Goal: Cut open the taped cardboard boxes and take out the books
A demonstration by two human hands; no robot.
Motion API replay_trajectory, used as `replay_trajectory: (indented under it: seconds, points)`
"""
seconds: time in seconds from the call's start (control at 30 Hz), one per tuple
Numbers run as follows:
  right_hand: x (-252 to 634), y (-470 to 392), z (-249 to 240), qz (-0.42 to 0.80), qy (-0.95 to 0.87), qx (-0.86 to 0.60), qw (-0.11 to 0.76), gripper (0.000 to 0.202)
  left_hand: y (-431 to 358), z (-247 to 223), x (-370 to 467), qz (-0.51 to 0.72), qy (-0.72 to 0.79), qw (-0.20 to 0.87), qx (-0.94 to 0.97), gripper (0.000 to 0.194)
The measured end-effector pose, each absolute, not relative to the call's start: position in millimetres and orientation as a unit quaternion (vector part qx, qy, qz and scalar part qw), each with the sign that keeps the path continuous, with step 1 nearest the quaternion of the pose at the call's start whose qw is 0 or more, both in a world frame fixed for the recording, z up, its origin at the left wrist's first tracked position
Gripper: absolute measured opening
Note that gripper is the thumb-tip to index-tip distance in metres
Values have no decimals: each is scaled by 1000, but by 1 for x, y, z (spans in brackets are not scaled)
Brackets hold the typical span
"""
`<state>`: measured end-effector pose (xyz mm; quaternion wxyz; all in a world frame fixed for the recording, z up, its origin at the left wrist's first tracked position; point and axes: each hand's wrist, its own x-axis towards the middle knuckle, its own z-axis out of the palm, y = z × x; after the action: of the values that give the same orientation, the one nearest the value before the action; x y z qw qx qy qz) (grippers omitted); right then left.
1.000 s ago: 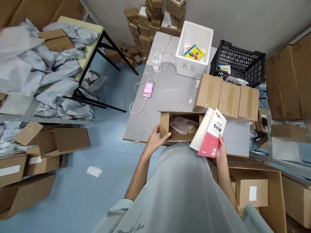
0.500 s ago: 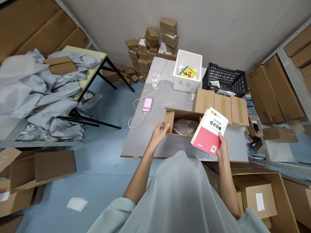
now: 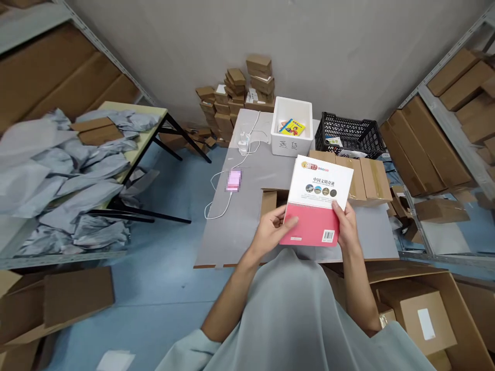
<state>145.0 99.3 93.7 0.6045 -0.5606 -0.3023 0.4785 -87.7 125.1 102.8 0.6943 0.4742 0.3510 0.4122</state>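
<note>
A white and pink book (image 3: 315,216) is held up in front of me, its back cover with a barcode facing me. Earlier several page edges showed, so it may be more than one book. My left hand (image 3: 274,229) grips its lower left edge, thumb on the cover. On the right side, my right hand (image 3: 345,224) holds the edge with the thumb on top. Behind the book stands an open cardboard box (image 3: 268,202) on the grey table (image 3: 220,234); most of the box and its contents are hidden.
A white foam box (image 3: 292,147) with a yellow book and a black crate (image 3: 350,135) stand at the back. Closed cartons (image 3: 374,179) sit to the right. A phone (image 3: 234,180) with a white cable lies left. Grey bags (image 3: 58,170) cover the side table.
The book has moved left and turned more upright, now covering most of the open box. My left hand has left the box flap and taken hold of the book.
</note>
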Motion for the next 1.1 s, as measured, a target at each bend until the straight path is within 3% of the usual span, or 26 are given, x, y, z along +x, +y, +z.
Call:
replay_trajectory:
  seconds: [0.1,0.2,0.33,0.43,0.53,0.63,0.77,0.87,1.0,1.1]
  points:
    - [140,112,96,391,-380,-600,586,67,127,102,-94,448,391,664,453,61]
    - [128,108,102,257,-460,-627,574,70,122,104,-94,505,429,567,489,53]
    - [89,82,117,329,-555,-555,525,77,103,109,-80,573,440,360,590,33]
    - [64,71,127,324,-558,-550,530,60,92,114,-77,584,323,296,683,48]
    - [66,72,128,313,-502,-567,573,48,96,116,-100,519,262,352,734,67]
    - [84,74,122,348,-465,-571,580,48,117,108,-136,525,371,396,656,75]
    - [92,67,116,412,-447,-569,554,53,136,89,-159,401,368,663,513,90]
    - [84,60,114,401,-457,-578,545,53,130,82,-156,318,313,780,439,78]
    - [81,57,108,363,-436,-612,550,51,118,83,-147,371,358,724,458,65]
    - [82,55,104,224,-442,-658,567,58,113,85,-135,421,435,596,528,58]
